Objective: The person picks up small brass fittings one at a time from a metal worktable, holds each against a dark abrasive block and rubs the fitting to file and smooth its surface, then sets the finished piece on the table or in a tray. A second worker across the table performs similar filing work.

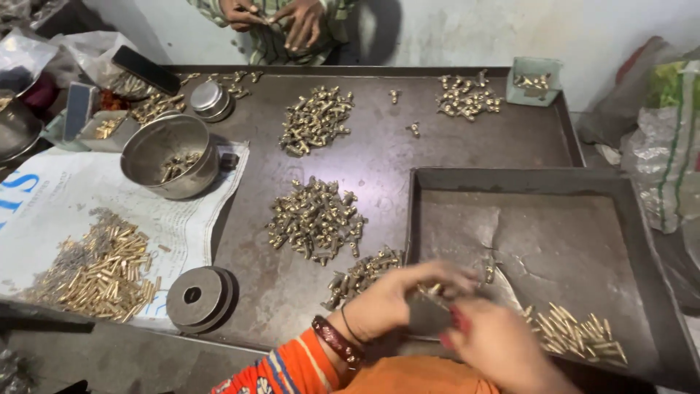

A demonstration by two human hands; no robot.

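Dark sheet metal covers the counter [379,157], with a pale wall behind it. At the far left, on printed paper [65,197], lies a heap of brass tubes [98,270], and next to it, on the counter's front edge, a grey metal disc [198,297]. Behind these stands a steel bowl [171,155] with a few brass bits inside. Toward the middle, brass fittings [316,219] lie in loose heaps; one heap [362,273] reaches almost to the person's left hand [397,299]. That hand, with dark bangles at the wrist, is curled over the near-left corner of a shallow metal tray [642,219], its fingers [445,276] bent narrow around small brass pieces [432,290] that show just under the fingertips. The right hand [492,343] is blurred and sits just beside it, touching or nearly so; whether its fingers grip anything cannot be told. To the right, inside the tray, a small pile of brass pins [580,334] lies near the right hand. At the far edge of the counter, another person's hands [281,22] work on something small.
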